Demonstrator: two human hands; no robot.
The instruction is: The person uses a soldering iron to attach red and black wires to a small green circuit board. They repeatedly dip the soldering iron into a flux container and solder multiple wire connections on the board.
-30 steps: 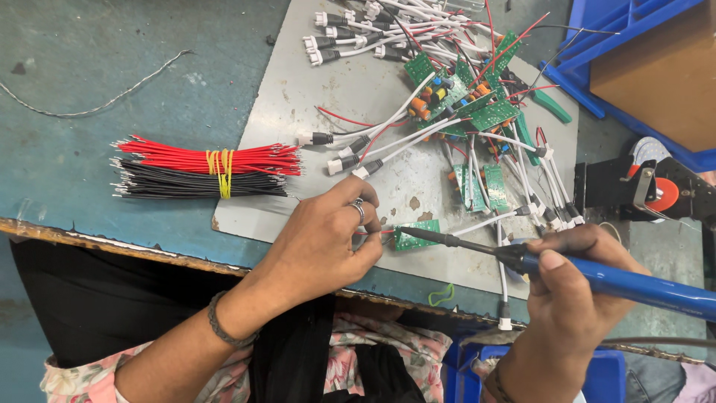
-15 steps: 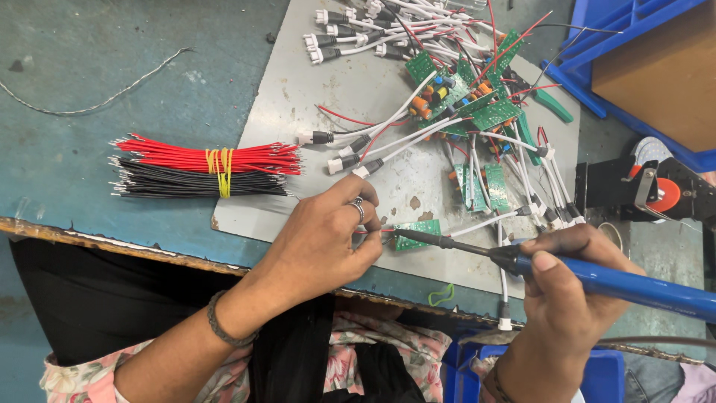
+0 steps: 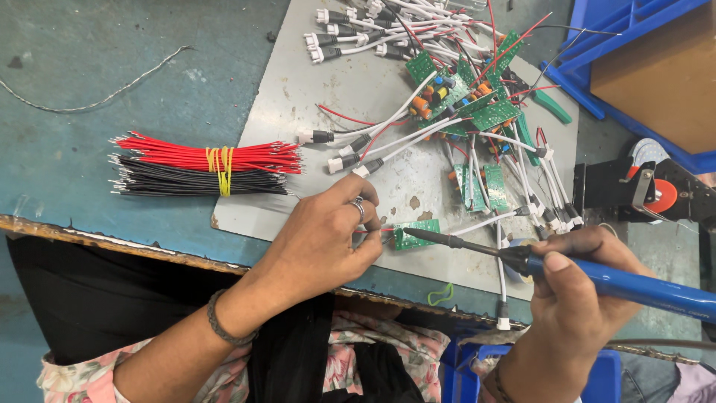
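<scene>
Barely shifted since a second ago: soldering iron (image 3: 589,275) tip a touch nearer the small green board (image 3: 416,234), both hands otherwise where they were. Left hand (image 3: 324,242) curled, fingertips pinching a thin red wire (image 3: 373,230) against the board's near edge, ring on one finger. Right hand (image 3: 578,295) wrapped tight round the blue handle of the iron, dark tip laid on the board just beside the left fingertips. Board flat on a grey sheet (image 3: 291,97). Beyond the left hand, a tied bundle of red and black wires (image 3: 205,166). Further out, above both hands, a heap of green boards with white leads (image 3: 466,97). Off past the right hand, a blue bin (image 3: 634,30).
</scene>
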